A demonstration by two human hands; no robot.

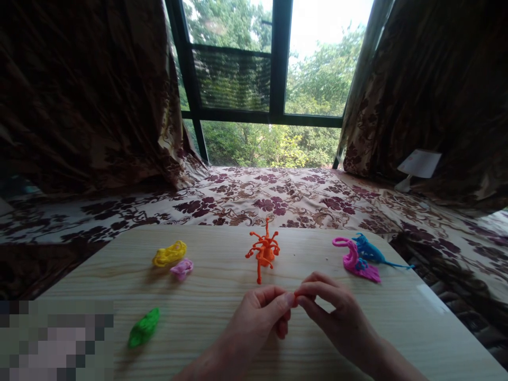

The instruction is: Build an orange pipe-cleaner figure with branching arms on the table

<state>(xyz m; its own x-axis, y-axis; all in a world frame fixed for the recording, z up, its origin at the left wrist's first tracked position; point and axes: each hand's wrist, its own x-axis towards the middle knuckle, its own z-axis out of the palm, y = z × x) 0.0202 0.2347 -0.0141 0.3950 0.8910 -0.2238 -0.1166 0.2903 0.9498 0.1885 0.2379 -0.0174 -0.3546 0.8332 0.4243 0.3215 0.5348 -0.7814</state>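
Observation:
Near the front middle of the table (pixel 198 344), my left hand (pixel 262 312) and my right hand (pixel 337 304) meet at the fingertips. Both are closed in a pinch on a small piece of orange modelling clay (pixel 295 300), mostly hidden by the fingers. Just beyond them stands an orange clay figure (pixel 265 256) with many thin arms tipped with little balls. It is apart from both hands.
At left lie a yellow clay lump (pixel 170 254), a pale pink one (pixel 182 269) and a green one (pixel 144 328). A magenta clay swan-like figure (pixel 351 260) and a blue clay figure (pixel 369 250) sit at right. Beyond are patterned cloth (pixel 273 196), a lamp (pixel 419 163) and a window.

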